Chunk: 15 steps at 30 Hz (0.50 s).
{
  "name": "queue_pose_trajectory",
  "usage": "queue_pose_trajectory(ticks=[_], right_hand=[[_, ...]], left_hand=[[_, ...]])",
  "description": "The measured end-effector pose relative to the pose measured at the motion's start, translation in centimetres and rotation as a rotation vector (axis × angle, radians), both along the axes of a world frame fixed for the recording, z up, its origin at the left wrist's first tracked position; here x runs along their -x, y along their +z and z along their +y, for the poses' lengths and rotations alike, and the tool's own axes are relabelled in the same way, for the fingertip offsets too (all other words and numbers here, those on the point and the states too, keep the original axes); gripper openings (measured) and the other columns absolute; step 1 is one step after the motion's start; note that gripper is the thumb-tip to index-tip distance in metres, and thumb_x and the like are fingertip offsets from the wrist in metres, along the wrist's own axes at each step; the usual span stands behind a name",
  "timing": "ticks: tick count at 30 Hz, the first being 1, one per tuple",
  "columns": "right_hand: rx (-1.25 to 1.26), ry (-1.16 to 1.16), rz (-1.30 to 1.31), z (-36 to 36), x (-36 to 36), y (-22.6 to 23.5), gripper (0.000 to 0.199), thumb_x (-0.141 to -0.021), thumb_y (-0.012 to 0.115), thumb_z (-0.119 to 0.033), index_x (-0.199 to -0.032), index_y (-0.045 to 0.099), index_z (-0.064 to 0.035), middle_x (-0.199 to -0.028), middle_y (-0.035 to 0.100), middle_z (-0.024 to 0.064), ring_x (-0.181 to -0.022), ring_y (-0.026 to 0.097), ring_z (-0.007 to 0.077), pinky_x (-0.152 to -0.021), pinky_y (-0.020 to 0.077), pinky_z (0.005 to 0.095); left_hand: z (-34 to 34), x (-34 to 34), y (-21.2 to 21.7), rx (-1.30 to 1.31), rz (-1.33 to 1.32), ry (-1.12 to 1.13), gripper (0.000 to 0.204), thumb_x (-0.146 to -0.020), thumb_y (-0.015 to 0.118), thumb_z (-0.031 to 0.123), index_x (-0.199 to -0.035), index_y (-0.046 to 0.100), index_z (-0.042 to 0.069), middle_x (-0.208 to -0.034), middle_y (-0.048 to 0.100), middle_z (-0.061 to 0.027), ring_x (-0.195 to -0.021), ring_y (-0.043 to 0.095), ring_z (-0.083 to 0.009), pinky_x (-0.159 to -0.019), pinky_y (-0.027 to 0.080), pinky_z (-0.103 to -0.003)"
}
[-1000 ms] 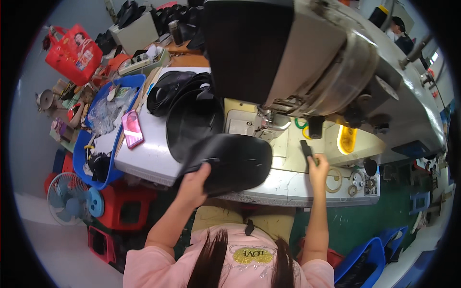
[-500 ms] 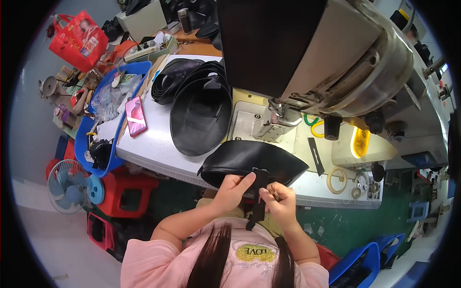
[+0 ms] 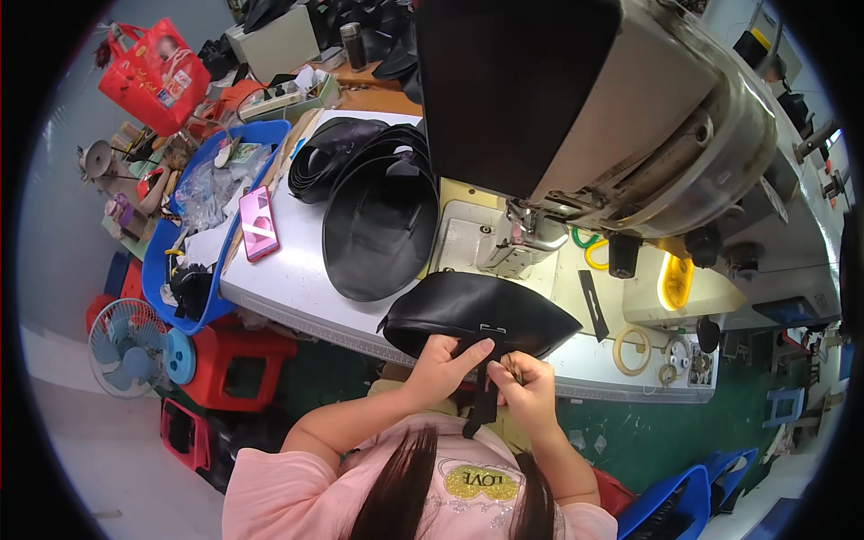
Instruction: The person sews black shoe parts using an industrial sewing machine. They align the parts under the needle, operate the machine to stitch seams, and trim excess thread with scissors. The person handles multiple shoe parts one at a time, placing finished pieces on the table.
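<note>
A curved black leather-like piece (image 3: 481,301) lies at the table's front edge, a small pale stitched outline showing near its lower rim. My left hand (image 3: 441,371) is closed on that rim, thumb on top, its other fingers mostly hidden. From the rim a black strap (image 3: 483,407) hangs toward my lap. Pinched at the strap's upper part is my right hand (image 3: 529,389), which also has a small brownish metal tool (image 3: 511,366) tucked in its fingers; its kind is not clear. A sewing machine (image 3: 522,236) stands just beyond the piece.
Stacked black curved pieces (image 3: 378,243) lie left of the machine. A pink-screened phone (image 3: 259,223) rests beside a blue basket (image 3: 216,301). To the right are a flat black strip (image 3: 592,304), yellow-handled scissors (image 3: 596,256) and a tape roll (image 3: 632,349).
The strap end that stood up over the piece's rim is now down below it, leaving the stitched outline uncovered. Both hands stay close together at the rim.
</note>
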State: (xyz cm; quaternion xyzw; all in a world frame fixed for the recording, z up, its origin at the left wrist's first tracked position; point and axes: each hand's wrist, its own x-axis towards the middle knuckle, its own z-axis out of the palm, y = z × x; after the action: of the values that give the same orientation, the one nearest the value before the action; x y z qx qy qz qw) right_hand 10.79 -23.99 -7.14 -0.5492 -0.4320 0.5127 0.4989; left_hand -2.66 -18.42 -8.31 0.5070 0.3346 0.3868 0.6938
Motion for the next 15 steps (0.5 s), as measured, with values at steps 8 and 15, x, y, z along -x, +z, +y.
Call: queue_pose_trajectory(ticks=[8,15], right_hand=[[0.033,0.01,0.005,-0.1,-0.3,-0.3,0.015,-0.077,0.056,-0.004,-0.064,0.054,0.0002,-0.053,0.053,0.0007,-0.045,0.047,0.0046,-0.042,0.0358,0.0192],[-0.395,-0.201,-0.71,0.8,-4.4,3.0,0.015,-0.071,0.061,-0.003,-0.084,0.057,0.001,-0.071,0.057,0.0129,-0.062,0.057,0.0232,-0.059,0.045,0.029]], left_hand=[[0.0,-0.5,0.1,-0.017,0.022,0.02,0.02,-0.082,0.056,0.017,-0.091,0.058,-0.001,-0.078,0.057,0.0016,-0.069,0.048,-0.004,-0.062,0.041,-0.021],[2.4,1.3,2.5,-0.243,0.354,-0.168,0.022,-0.078,0.057,0.016,-0.089,0.058,-0.003,-0.063,0.057,-0.0019,-0.059,0.049,-0.0068,-0.055,0.04,-0.024]])
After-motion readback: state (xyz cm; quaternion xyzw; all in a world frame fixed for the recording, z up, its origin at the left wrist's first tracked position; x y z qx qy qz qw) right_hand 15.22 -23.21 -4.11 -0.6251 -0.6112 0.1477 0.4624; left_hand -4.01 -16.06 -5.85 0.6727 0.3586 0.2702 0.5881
